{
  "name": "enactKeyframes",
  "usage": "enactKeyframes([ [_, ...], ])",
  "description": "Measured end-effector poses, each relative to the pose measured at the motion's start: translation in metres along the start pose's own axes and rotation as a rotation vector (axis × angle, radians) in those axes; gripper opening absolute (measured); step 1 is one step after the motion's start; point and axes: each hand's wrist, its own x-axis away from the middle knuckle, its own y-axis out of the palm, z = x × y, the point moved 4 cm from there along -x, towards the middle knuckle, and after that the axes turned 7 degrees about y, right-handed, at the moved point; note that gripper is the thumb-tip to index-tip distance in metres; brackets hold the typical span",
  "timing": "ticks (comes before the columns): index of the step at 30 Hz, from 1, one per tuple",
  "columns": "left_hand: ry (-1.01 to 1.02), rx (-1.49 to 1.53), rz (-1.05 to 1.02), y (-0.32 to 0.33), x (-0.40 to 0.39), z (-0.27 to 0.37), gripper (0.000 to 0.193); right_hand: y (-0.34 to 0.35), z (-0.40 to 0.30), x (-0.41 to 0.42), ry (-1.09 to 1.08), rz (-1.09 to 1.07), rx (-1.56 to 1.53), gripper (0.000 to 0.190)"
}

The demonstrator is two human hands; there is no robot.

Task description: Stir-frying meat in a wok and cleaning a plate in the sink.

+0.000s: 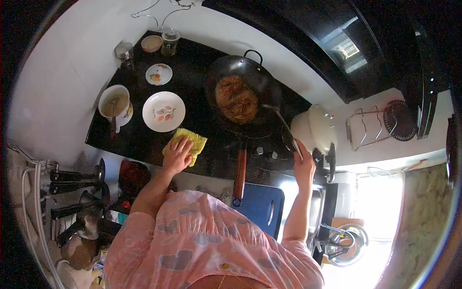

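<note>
My left hand (177,156) lies on a folded yellow cloth (196,144) on the black countertop, just below a white plate with a leaf pattern (164,111). Whether its fingers grip the cloth or only press on it is hard to tell. My right hand (304,159) is closed around the handle of a metal cooking utensil (285,124), whose far end reaches into a dark wok (267,83). Brown food (236,99) lies in the wok. The wok's wooden handle (240,173) points towards me.
A white bowl with a spoon (114,101), a small saucer (158,74), a glass jar (170,41) and a small bowl (152,43) stand at the left. A pale pressure cooker (312,126) is beside my right hand. A blue board (252,206) lies at the front edge.
</note>
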Motion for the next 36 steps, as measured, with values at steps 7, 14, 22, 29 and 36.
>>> enactKeyframes([
  [7,0.006,-0.012,-0.013,0.001,-0.001,0.000,0.056,0.098,0.018,0.029,0.112,-0.008,-0.759,0.043],
  [14,-0.005,-0.004,-0.071,-0.003,-0.006,0.004,0.058,0.146,0.033,0.037,-0.008,0.076,-0.558,0.045],
  [22,-0.007,-0.032,-0.069,0.000,-0.005,0.006,0.059,0.133,0.019,0.039,-0.119,0.193,-0.416,0.046],
  [29,-0.005,-0.026,-0.052,0.000,-0.003,0.003,0.059,0.116,0.012,0.022,0.361,-0.349,-1.040,0.044],
  [36,-0.005,-0.009,-0.062,0.003,-0.003,0.001,0.060,0.078,-0.012,-0.014,-0.136,-0.237,-0.408,0.039],
])
